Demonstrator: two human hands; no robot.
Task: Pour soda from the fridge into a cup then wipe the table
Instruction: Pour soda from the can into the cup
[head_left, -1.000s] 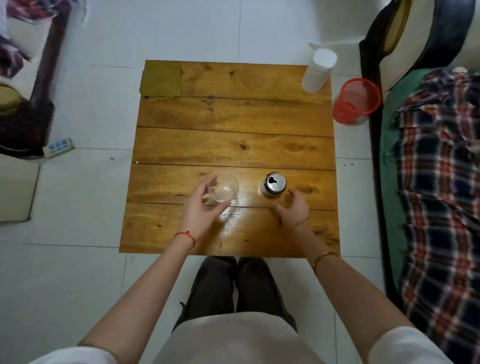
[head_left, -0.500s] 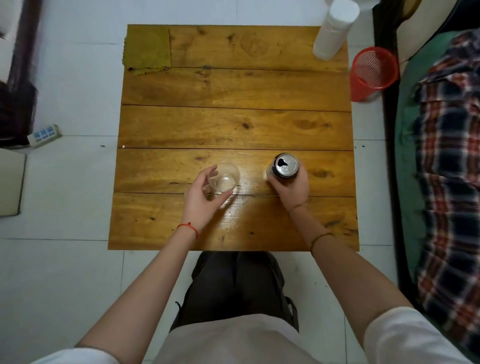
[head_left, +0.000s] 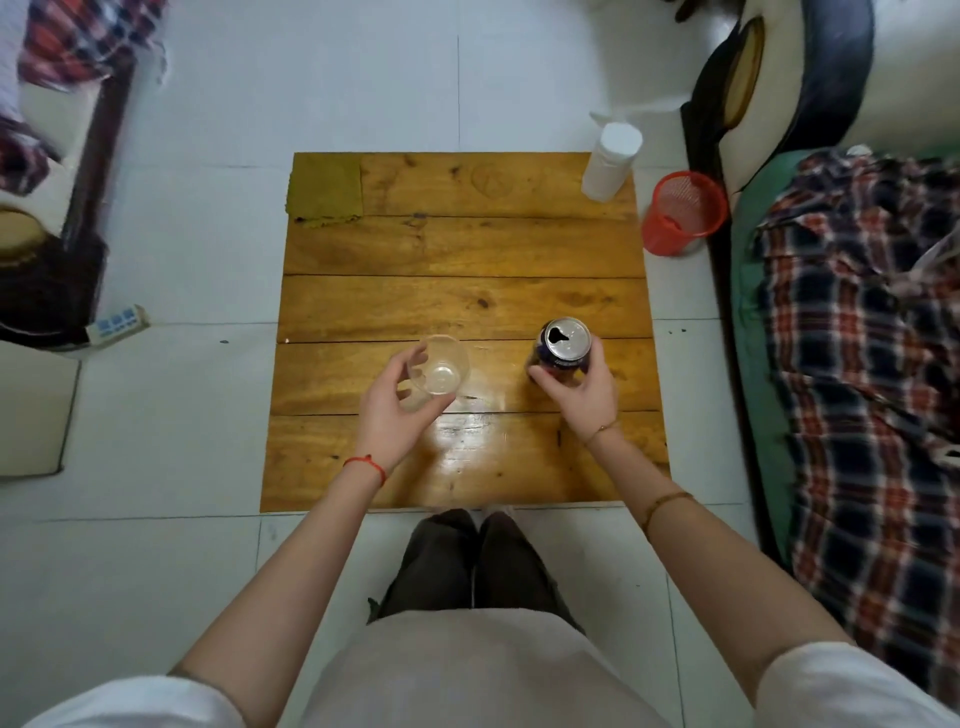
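Observation:
A clear plastic cup (head_left: 439, 366) is in my left hand (head_left: 395, 415), held a little above the near half of the wooden table (head_left: 467, 249) and looking empty. To its right my right hand (head_left: 584, 392) grips an opened soda can (head_left: 563, 345), its silver top and drinking hole facing up; the can is dark purple on the side. A folded green cloth (head_left: 324, 189) lies on the table's far left corner.
A white cylindrical container (head_left: 610, 161) stands at the table's far right corner. A red mesh bin (head_left: 680, 213) sits on the floor right of the table, beside a bed with a plaid blanket (head_left: 862, 364). A power strip (head_left: 117, 325) lies on the floor left.
My right hand reached the can, closed around it and lifted it slightly. My left hand closed on the cup and raised it. The camera view shifted.

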